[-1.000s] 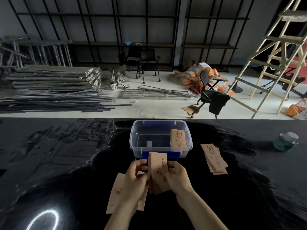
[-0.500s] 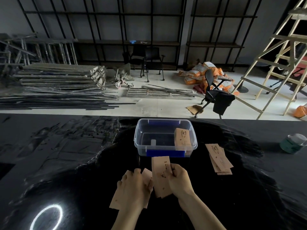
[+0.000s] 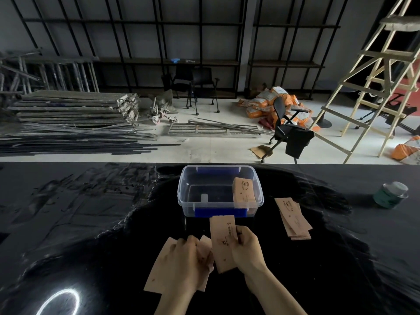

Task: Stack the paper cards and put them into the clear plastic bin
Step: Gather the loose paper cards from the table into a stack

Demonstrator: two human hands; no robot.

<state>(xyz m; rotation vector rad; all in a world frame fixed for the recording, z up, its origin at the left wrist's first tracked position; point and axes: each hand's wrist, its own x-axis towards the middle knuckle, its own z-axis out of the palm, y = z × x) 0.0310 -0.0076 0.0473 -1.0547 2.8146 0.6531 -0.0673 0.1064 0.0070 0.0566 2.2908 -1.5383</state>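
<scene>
Still gathering, by the look of it. Nearest, left hand (image 3: 189,258) pressed flat on loose cards (image 3: 159,271) lying on the tabletop (image 3: 91,223); grip spread. Just right of it, right hand (image 3: 246,248) pinching an upright stack (image 3: 223,242). Farther right, another pile (image 3: 294,219). Beyond the stack, bin (image 3: 181,196), some cards (image 3: 243,191) inside. Next, probably: lifting the loose cards onto the stack.

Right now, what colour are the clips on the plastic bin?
Blue, one on the near wall of the clear plastic bin and one on the far wall, clearest in the head view.
</scene>
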